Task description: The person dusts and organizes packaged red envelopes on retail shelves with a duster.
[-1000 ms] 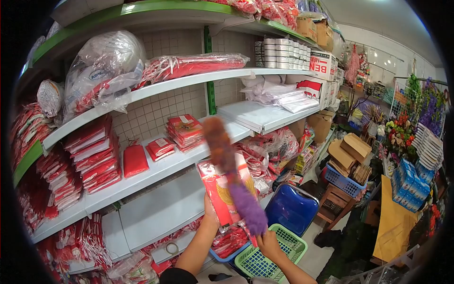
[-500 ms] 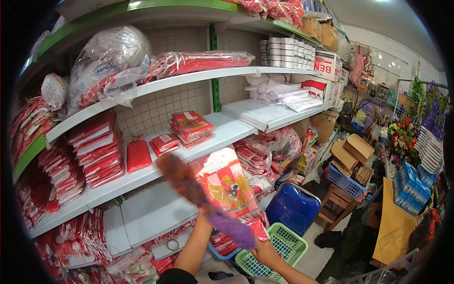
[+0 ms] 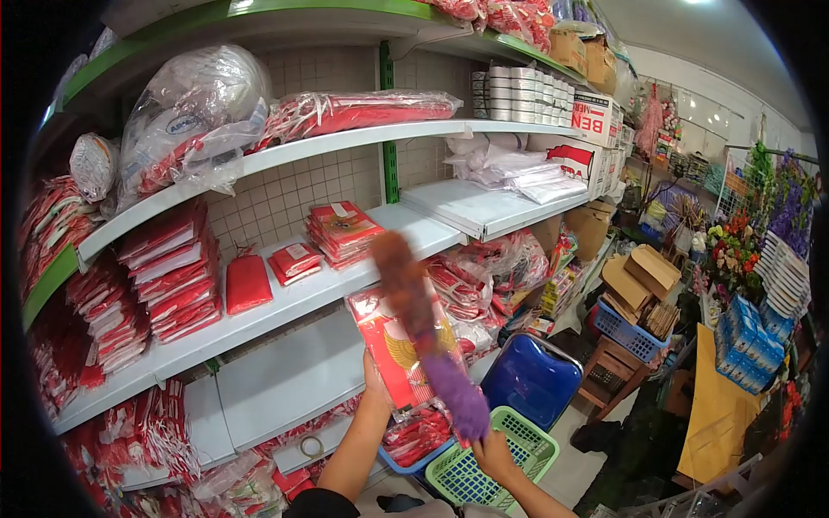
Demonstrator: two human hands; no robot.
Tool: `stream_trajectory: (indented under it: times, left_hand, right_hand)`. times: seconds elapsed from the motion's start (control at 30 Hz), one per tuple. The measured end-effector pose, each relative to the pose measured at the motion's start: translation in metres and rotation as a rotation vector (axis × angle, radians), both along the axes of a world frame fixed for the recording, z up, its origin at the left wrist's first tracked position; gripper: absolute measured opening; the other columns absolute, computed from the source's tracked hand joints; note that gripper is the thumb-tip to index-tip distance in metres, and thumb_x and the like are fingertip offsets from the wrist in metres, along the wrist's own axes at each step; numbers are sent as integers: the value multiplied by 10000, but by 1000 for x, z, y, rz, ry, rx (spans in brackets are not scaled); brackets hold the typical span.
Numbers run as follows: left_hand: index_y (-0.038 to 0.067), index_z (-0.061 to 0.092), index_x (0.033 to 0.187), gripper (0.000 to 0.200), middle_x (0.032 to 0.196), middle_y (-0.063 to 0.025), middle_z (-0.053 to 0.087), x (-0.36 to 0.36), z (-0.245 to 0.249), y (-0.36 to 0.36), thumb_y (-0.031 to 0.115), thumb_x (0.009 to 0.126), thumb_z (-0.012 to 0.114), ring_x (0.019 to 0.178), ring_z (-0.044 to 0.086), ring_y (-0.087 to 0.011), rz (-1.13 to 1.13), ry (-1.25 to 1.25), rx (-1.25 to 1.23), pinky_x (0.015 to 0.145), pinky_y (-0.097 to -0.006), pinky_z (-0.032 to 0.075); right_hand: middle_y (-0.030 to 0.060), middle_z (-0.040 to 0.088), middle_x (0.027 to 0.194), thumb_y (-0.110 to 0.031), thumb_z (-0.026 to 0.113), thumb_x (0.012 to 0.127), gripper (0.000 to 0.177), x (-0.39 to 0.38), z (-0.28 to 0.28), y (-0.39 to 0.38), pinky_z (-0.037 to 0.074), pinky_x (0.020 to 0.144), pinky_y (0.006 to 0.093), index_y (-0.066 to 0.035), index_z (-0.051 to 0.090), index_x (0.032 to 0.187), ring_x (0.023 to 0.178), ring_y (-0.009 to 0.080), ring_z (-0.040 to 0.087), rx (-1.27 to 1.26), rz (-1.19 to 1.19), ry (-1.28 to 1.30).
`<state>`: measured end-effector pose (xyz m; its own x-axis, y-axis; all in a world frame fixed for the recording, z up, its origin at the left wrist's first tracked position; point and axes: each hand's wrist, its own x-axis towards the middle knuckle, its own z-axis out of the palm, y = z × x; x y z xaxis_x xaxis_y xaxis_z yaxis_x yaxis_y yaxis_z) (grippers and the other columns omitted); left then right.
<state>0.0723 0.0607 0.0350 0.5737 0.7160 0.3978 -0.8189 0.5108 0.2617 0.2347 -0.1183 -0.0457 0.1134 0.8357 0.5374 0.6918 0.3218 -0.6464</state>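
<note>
My left hand (image 3: 374, 380) grips the lower left edge of a flat plastic-wrapped packet (image 3: 389, 356), red with a golden eagle emblem. It is tilted up in front of the shelf. My right hand (image 3: 494, 457) is closed round the lower end of a fluffy duster (image 3: 421, 321), orange-brown at the top and purple below. Blurred by motion, the duster overlaps the packet and hides its middle and right part. Below the packet lies a blue basket (image 3: 406, 468) of red packets, beside a green basket (image 3: 518, 486) behind my right hand.
Stacked red packets (image 3: 177, 276) and smaller piles (image 3: 343, 233) line the middle shelf (image 3: 319, 283). Above are bagged goods (image 3: 194, 112) and white rolls (image 3: 522, 93). A blue chair (image 3: 531, 380) stands right of the baskets, near a wooden stool (image 3: 609, 367) carrying a blue crate (image 3: 635, 332).
The duster's top has swung right across the packet, from its left side to over its upper right. The packet has shifted slightly left and lower. My right hand has moved slightly right.
</note>
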Motion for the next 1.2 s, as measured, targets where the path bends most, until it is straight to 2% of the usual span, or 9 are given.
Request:
stream_trajectory:
  times: [0.03,0.07,0.1,0.2,0.53,0.63,0.8,1.03,1.2]
  left_hand:
    - [66,426,1252,591,1197,-143,521,0,-24,12,518,879,349,1038,536,-312,-117,-157,48,891,-474,433]
    - [76,406,1280,611,1230,-133,501,3,-21,-3,531,878,344,1098,506,-303,449,529,-274,927,-477,414]
    - [70,404,1281,596,1264,-145,472,2,-26,2,509,885,337,1136,478,-310,442,571,-349,950,-475,398]
    - [51,368,1307,599,1300,-161,438,6,-11,-4,480,898,288,1149,464,-328,-303,-193,164,981,-478,362]
    - [37,423,1258,564,1250,-134,487,-1,-17,0,472,917,309,1116,487,-295,-10,179,46,961,-416,389]
    - [39,436,1248,555,1232,-129,503,3,14,-18,472,913,343,1103,495,-274,106,293,-47,944,-409,400]
    - [44,453,1235,569,1193,-116,536,2,25,-27,496,896,387,1056,528,-244,110,381,-70,927,-378,415]
    - [47,465,1223,543,1141,-112,563,12,11,-19,473,887,445,1009,557,-204,-16,583,-48,898,-338,436]
    - [53,395,1293,543,1142,-113,549,6,-11,-3,406,890,485,1015,551,-206,478,929,222,900,-346,433]
  right_hand:
    - [238,519,591,-73,509,795,137,0,0,-2,421,522,424,42,514,870,543,402,537,-2,29,-83]
    - [238,521,595,-69,510,794,134,-1,6,-4,423,525,424,43,513,867,545,402,539,-42,9,-102]
    - [238,524,599,-65,511,793,131,-2,15,-5,425,528,424,45,512,865,546,403,541,-81,-10,-122]
    - [241,532,608,-69,534,772,214,-1,19,5,438,540,433,40,510,955,556,404,549,-129,-75,51]
    - [220,553,623,-145,592,763,429,20,-2,15,443,526,421,19,478,1142,554,365,566,-108,-130,-101]
    - [173,513,568,-115,540,804,162,11,16,20,394,486,411,22,537,891,471,269,510,-108,-191,244]
    - [-16,372,523,-396,479,884,328,10,33,30,257,347,209,-96,443,756,374,85,364,-260,148,1179]
    - [-1,509,613,-299,633,824,296,-2,51,39,280,392,212,-54,554,970,441,52,402,-367,163,827]
    - [75,600,672,-175,616,816,296,15,45,45,391,459,236,1,540,1041,495,92,507,-10,-29,359]
